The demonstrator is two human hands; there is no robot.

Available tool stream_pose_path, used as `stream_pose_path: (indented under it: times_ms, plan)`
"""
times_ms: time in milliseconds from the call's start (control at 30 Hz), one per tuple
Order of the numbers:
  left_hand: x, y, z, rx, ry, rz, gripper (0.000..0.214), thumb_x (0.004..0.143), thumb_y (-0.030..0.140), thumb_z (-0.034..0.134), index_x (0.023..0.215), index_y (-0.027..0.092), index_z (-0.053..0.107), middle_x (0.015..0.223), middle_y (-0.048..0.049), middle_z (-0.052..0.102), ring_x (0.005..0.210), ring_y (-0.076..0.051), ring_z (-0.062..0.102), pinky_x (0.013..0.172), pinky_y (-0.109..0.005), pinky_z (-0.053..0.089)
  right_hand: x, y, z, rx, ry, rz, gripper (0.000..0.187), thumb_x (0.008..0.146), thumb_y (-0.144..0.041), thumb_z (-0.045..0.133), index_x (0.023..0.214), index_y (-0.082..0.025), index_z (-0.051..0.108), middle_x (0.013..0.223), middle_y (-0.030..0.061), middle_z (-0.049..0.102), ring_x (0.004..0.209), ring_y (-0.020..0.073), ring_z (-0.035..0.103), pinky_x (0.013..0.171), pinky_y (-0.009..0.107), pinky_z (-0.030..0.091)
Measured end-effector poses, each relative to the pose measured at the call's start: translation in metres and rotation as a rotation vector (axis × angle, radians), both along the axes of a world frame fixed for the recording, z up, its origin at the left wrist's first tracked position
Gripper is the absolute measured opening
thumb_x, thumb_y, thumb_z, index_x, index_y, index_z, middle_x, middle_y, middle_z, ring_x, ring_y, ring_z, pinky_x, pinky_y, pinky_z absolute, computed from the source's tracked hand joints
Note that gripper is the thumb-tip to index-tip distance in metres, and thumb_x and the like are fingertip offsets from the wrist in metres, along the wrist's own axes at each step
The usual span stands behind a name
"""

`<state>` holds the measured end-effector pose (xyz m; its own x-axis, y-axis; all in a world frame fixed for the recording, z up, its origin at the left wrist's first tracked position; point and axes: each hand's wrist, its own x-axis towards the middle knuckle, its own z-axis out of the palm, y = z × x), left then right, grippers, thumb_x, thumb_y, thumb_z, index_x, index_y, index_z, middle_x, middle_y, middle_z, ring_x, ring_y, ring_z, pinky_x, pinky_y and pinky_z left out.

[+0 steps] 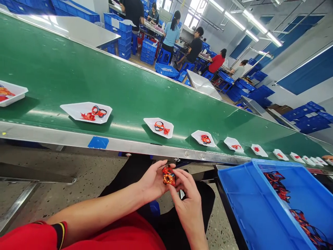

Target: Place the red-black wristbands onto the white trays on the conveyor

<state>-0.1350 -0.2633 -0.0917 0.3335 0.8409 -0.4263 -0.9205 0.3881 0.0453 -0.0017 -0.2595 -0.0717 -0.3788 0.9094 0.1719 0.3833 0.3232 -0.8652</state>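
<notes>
My left hand (154, 180) and my right hand (187, 198) meet over my lap, both pinching a small red and orange toy piece (169, 175) between the fingertips. Just above them runs the metal edge of a green conveyor belt (78, 69). On the belt, nearest my hands, a white tray (159, 127) carries a red and black ring-shaped part with an orange scrap. Another white tray (85, 112) to the left holds similar parts.
More white trays (203, 138) trail off to the right along the belt. A blue crate (260, 208) with several red and black parts stands at my right. Blue tape (98, 142) marks the belt's rail. Several people sit at benches among blue crates (125, 34) behind.
</notes>
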Motion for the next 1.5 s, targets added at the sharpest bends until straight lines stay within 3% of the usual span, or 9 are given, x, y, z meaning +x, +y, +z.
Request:
stream_pose_path:
  times_ms: [167, 367, 467, 600, 700, 900, 1200, 1333, 1500]
  plan:
    - [0.000, -0.001, -0.004, -0.023, 0.031, -0.003, 0.021, 0.079, 0.029, 0.057, 0.085, 0.011, 0.065, 0.074, -0.0061, 0.065, 0.069, -0.017, 0.062, 0.067, -0.029, 0.048, 0.006, -0.001, -0.004, -0.024, -0.012, -0.023, 0.033, 0.083, -0.025, 0.056, 0.116, -0.027, 0.061, 0.117, 0.0082, 0.059, 0.091, 0.0197, 0.062, 0.073, 0.031, 0.054]
    - [0.004, 0.000, -0.009, -0.065, 0.064, -0.059, 0.020, 0.078, 0.029, 0.058, 0.086, 0.012, 0.064, 0.075, -0.0065, 0.065, 0.066, -0.015, 0.060, 0.067, -0.030, 0.050, 0.009, -0.001, -0.007, -0.036, -0.022, -0.127, 0.022, 0.084, -0.031, 0.055, 0.100, -0.022, 0.067, 0.106, 0.0081, 0.065, 0.090, 0.0198, 0.063, 0.071, 0.028, 0.055]
    - [0.006, 0.000, -0.011, -0.069, 0.096, -0.076, 0.017, 0.078, 0.028, 0.061, 0.084, 0.013, 0.063, 0.075, -0.0050, 0.065, 0.067, -0.015, 0.060, 0.070, -0.031, 0.052, 0.011, 0.000, -0.007, -0.127, 0.001, -0.175, 0.025, 0.083, -0.036, 0.056, 0.100, -0.020, 0.066, 0.100, 0.0087, 0.066, 0.077, 0.0181, 0.065, 0.062, 0.027, 0.055]
    - [0.006, -0.002, -0.013, -0.022, 0.197, -0.094, 0.022, 0.076, 0.035, 0.066, 0.084, 0.015, 0.063, 0.082, -0.0046, 0.065, 0.079, -0.015, 0.061, 0.079, -0.034, 0.052, 0.014, 0.002, -0.002, -0.221, 0.065, -0.268, 0.032, 0.080, -0.040, 0.059, 0.104, -0.018, 0.064, 0.095, 0.0089, 0.068, 0.075, 0.0189, 0.065, 0.061, 0.029, 0.057]
    - [0.006, -0.005, -0.014, 0.056, 0.300, -0.137, 0.025, 0.075, 0.037, 0.067, 0.090, 0.017, 0.065, 0.086, -0.0039, 0.065, 0.080, -0.014, 0.061, 0.073, -0.031, 0.054, 0.016, 0.004, 0.002, -0.250, 0.090, -0.320, 0.035, 0.079, -0.040, 0.061, 0.107, -0.019, 0.062, 0.092, 0.0069, 0.069, 0.073, 0.0178, 0.065, 0.061, 0.028, 0.057]
    - [0.008, -0.005, -0.013, 0.079, 0.374, -0.149, 0.020, 0.071, 0.025, 0.072, 0.088, 0.017, 0.067, 0.083, -0.0014, 0.064, 0.073, -0.010, 0.060, 0.062, -0.024, 0.054, 0.016, 0.003, 0.001, -0.294, 0.122, -0.314, 0.035, 0.077, -0.040, 0.064, 0.106, -0.020, 0.063, 0.089, 0.0043, 0.068, 0.069, 0.0143, 0.063, 0.061, 0.025, 0.055]
    - [0.011, -0.005, -0.017, -0.004, 0.348, -0.194, 0.025, 0.070, 0.029, 0.072, 0.092, 0.016, 0.069, 0.084, -0.0021, 0.065, 0.074, -0.010, 0.060, 0.060, -0.019, 0.055, 0.020, 0.001, -0.004, -0.390, 0.320, -0.263, 0.037, 0.077, -0.036, 0.067, 0.111, -0.023, 0.059, 0.085, 0.0001, 0.065, 0.066, 0.0106, 0.060, 0.058, 0.021, 0.053]
    - [0.010, -0.005, -0.011, 0.034, 0.311, -0.154, 0.024, 0.074, 0.033, 0.068, 0.089, 0.015, 0.069, 0.084, -0.0026, 0.064, 0.069, -0.009, 0.058, 0.058, -0.021, 0.056, 0.023, 0.005, -0.011, -0.441, 0.360, -0.310, 0.037, 0.073, -0.034, 0.071, 0.106, -0.021, 0.063, 0.096, 0.0037, 0.068, 0.074, 0.0133, 0.062, 0.060, 0.021, 0.052]
    - [0.007, -0.008, 0.001, 0.189, 0.278, -0.177, 0.039, 0.082, 0.046, 0.053, 0.091, 0.011, 0.069, 0.084, -0.0050, 0.062, 0.066, -0.010, 0.055, 0.054, -0.022, 0.055, 0.027, 0.007, -0.022, -0.561, 0.477, -0.336, 0.034, 0.073, -0.034, 0.071, 0.104, -0.021, 0.066, 0.108, 0.0061, 0.067, 0.087, 0.0165, 0.062, 0.063, 0.021, 0.051]
